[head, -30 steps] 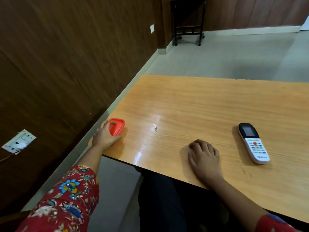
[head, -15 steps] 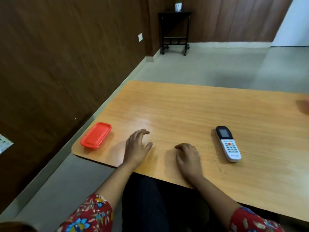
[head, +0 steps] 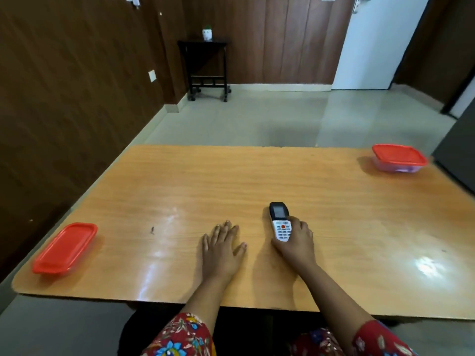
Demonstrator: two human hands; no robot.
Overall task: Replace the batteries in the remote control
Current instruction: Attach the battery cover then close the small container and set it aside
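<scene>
dark wood panelling lines the room, with a pale tiled floor, a white door [head: 370, 42] at the back and a small black side table [head: 205, 68] against the wall. nearest the camera, a wide orange-brown laminate table [head: 231, 176] carries everything for the job.

the white remote control with a black screen end [head: 279, 222] lies face up near the front edge, buttons showing, so its battery cover must be on the hidden underside. the right hand [head: 295, 242] curls around its lower end, fingers on one side and thumb on the other, closing in a grip on it; whether it has left the tabletop i cannot tell. this looks like the pick-up before turning it over.

the left hand [head: 222, 249] rests flat and spread on the wood just beside it, holding nothing, probably waiting to help.

a flat red plastic lidded box [head: 64, 247] sits well apart at the left corner, and a deeper clear container with a red lid [head: 398, 158] at the far right corner. neither blocks the hands. no loose batteries show; they may be inside one of the boxes.
</scene>
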